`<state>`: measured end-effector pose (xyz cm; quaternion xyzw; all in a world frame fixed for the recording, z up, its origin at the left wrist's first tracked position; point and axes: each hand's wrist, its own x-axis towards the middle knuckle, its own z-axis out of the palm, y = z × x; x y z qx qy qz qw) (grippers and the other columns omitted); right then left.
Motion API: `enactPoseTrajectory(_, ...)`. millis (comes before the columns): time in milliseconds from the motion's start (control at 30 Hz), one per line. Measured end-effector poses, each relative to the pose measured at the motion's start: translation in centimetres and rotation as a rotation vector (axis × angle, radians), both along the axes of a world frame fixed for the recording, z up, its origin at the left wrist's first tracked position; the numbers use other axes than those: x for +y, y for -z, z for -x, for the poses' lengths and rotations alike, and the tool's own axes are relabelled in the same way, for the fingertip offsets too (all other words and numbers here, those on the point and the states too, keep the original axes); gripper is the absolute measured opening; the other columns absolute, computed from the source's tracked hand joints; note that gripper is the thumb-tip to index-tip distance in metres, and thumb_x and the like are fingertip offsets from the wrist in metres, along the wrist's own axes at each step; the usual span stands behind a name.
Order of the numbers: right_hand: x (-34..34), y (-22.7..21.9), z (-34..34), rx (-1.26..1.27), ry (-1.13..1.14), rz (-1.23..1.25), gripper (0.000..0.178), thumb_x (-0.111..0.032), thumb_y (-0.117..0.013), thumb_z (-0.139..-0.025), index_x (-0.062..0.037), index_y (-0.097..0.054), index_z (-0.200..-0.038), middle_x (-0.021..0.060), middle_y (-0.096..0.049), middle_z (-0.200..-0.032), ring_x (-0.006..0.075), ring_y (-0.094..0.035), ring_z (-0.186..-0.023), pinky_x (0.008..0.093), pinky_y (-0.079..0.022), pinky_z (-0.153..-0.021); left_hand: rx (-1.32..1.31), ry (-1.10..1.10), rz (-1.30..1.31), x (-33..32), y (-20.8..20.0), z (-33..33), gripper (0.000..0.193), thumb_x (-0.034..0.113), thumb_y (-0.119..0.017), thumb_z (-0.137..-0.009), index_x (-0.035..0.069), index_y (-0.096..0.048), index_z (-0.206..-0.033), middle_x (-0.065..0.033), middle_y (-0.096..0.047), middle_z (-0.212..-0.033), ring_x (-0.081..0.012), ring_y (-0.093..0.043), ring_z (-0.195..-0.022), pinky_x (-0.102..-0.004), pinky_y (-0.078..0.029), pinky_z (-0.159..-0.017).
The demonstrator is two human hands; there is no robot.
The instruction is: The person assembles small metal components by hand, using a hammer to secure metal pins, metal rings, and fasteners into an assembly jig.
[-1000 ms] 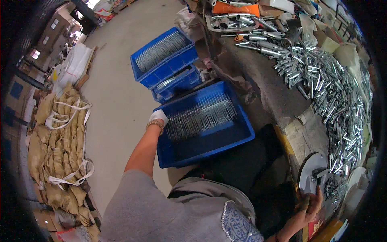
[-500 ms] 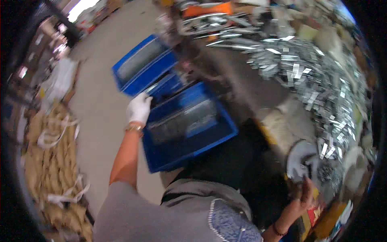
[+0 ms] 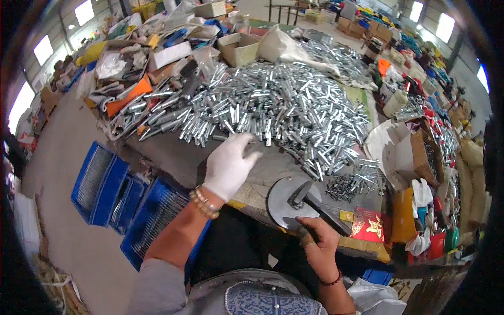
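My left hand [image 3: 230, 167], in a white glove, reaches over the table at the near edge of a large pile of silvery metal tubes [image 3: 252, 107]. Its thumb and fingers are apart, with nothing visible between them. My bare right hand [image 3: 321, 247] is at the table's front edge, open, its fingertips by the rim of a round grey metal plate [image 3: 279, 202]. A dark lever-like bar [image 3: 328, 214] lies across that plate on a bracket. Small dark screws or pins [image 3: 341, 188] lie in a heap behind the bar.
Blue crates [image 3: 137, 231] holding rows of metal rods stand on the floor to my left. A red printed packet [image 3: 367, 224] lies right of the bar. An open cardboard box [image 3: 420, 157] stands at the right, and a beige box [image 3: 238, 50] sits behind the pile.
The view has swung from the crates toward the table. My left hand has left the blue crates and moved over the table by the tubes. My right hand stays near the round plate.
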<state>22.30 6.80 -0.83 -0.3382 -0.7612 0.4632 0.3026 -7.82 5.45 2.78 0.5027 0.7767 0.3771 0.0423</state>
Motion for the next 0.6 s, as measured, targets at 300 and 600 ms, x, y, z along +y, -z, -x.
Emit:
enactPoseTrajectory(300,0.0,-0.2,-0.2,0.015,-0.052,-0.164,0.035,0.004,-0.070,-0.087,-0.0052,-0.074,-0.121,0.0164,-0.074,-0.105,0.0349,-0.073,-0.096,0.0403,-0.057,-0.084,0.270,-0.078,0.292,7.6,2.2,-2.3,0.062,0.030,-0.075,-0.093,0.012,-0.053,-0.147,-0.0184,-0.077,-0.098,-0.0408,-0.075,-0.089,-0.0531,-0.058,-0.076)
enactPoseTrajectory(600,0.9,-0.8,-1.0,0.130,-0.107,-0.057,0.033,0.003,-0.073,-0.088,-0.0037,-0.075,-0.120,0.0132,-0.073,-0.107,0.0281,-0.072,-0.099,0.0365,-0.056,-0.089,0.145,-0.138,0.247,5.0,-0.1,-3.0,0.040,0.016,-0.065,-0.090,0.010,-0.063,-0.130,-0.0204,-0.075,-0.114,-0.0432,-0.072,-0.103,-0.0531,-0.056,-0.090)
